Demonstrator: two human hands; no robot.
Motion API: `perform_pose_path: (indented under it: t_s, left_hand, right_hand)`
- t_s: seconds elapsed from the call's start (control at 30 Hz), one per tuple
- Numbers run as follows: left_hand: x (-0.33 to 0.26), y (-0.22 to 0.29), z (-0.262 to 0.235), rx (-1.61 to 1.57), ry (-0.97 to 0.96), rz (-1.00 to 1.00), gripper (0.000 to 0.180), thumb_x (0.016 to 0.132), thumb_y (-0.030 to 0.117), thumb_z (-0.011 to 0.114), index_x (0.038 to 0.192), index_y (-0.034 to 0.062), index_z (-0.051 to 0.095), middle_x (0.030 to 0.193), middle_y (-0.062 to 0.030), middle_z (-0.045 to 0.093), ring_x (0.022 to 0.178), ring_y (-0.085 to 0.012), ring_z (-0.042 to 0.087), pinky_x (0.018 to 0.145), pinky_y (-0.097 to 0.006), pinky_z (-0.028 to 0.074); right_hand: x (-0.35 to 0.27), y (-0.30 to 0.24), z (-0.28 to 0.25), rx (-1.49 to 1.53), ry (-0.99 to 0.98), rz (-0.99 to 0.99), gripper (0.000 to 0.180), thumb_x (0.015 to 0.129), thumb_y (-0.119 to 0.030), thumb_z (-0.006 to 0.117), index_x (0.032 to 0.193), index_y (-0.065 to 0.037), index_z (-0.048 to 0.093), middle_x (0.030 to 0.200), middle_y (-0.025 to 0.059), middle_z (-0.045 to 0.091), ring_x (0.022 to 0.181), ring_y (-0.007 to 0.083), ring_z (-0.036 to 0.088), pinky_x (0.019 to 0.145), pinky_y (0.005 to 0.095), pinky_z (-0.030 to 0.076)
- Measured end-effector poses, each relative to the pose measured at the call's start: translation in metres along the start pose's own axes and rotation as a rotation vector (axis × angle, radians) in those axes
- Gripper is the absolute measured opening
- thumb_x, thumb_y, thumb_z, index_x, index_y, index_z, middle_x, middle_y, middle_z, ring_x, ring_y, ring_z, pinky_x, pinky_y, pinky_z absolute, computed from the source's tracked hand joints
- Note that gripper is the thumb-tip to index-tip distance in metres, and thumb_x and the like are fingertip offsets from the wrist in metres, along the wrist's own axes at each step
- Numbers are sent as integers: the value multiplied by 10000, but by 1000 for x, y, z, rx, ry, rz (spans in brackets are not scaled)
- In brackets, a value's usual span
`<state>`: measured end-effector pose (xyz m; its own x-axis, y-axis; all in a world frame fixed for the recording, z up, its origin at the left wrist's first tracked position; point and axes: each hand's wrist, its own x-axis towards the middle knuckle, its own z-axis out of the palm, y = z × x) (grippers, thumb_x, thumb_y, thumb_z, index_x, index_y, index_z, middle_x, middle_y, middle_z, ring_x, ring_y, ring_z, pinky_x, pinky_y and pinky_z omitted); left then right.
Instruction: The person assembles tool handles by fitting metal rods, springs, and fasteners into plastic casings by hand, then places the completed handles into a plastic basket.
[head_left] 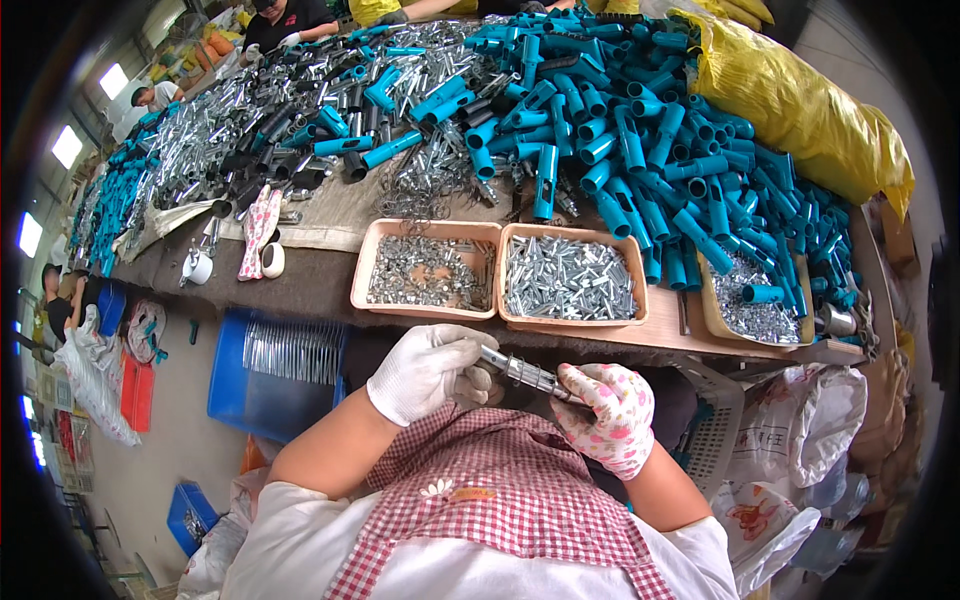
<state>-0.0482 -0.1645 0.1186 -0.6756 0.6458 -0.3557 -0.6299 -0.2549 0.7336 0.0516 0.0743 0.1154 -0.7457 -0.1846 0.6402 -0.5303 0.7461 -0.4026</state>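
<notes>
My left hand (425, 375), in a white glove, is closed around one end of a shiny metal tube (530, 374) with a wire spring around its middle. My right hand (608, 415), in a white glove with pink spots, grips the darker, thinner end of the same tube. The tube is held slantwise in front of my checked apron, left end higher. Just beyond my hands, at the table's near edge, stand a beige tray (357, 290) of small metal pieces and a second beige tray (640, 290) of short metal pins.
Teal tubes (640, 130) are heaped at the far right beside a yellow sack (800, 110). Metal parts (230, 125) pile up at the left. A third tray (750, 335) stands right. A blue bin (230, 365) holds metal rods below left. People work across the table.
</notes>
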Motion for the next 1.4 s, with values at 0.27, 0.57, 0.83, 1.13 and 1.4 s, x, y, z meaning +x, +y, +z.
perform_pose_path:
  t_s: [0.27,0.57,0.83,1.13,1.4]
  left_hand:
    - [-7,-12,25,309,132,163,269,979,71,510,1153,-122,579,884,-149,677,729,-189,695,668,-271,594]
    - [-1,-7,31,315,123,162,268,974,54,502,1170,-108,583,877,-144,686,717,-162,693,668,-269,590]
    - [34,18,46,862,-140,231,461,1031,258,402,1299,-103,505,990,-170,680,870,-219,692,784,-326,567]
    - [210,85,83,1684,567,160,934,731,631,692,1282,-62,396,1158,-264,623,1083,-374,630,930,-432,495]
    - [190,96,53,1830,480,644,384,805,198,628,1169,92,563,975,-174,665,890,-368,650,798,-467,521]
  right_hand:
    - [4,-3,12,-151,20,-123,497,604,-60,826,1067,-55,645,887,86,672,671,219,648,572,327,520]
    - [5,7,2,196,-217,186,538,681,-116,828,1174,-15,638,824,139,683,691,251,683,624,316,537]
    - [-11,24,-1,447,37,385,365,708,-86,786,1045,13,686,737,99,650,619,177,636,589,274,496]
    - [-41,28,-16,840,232,800,363,737,-65,800,1065,35,682,905,60,698,788,74,620,710,239,510]
    - [-43,27,-32,703,103,947,363,808,-127,758,1116,39,664,881,-2,656,777,37,547,715,206,477]
